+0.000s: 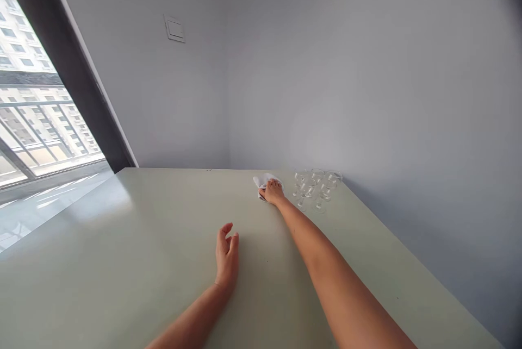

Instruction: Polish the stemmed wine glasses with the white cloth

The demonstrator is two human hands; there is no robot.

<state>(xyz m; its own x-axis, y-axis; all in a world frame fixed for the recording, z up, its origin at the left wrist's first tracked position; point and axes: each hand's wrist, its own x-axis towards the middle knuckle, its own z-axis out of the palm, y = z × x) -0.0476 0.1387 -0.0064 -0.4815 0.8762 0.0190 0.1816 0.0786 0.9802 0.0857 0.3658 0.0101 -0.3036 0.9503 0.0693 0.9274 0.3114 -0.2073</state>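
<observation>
My right hand (273, 192) reaches to the far side of the table and lies on a crumpled white cloth (261, 181), its fingers closed over it. Just right of the cloth stands a group of several clear stemmed glasses (310, 185), which the hand does not touch. Nearer to me, my left hand (227, 255) is above the middle of the table with its fingers loosely curved, thumb and fingers apart, holding nothing.
The pale, glossy table (163, 240) meets grey walls at its far and right sides. A light switch (175, 29) is on the back wall. At the left, a dark door frame (67, 61) borders a bright balcony with a railing (36, 104).
</observation>
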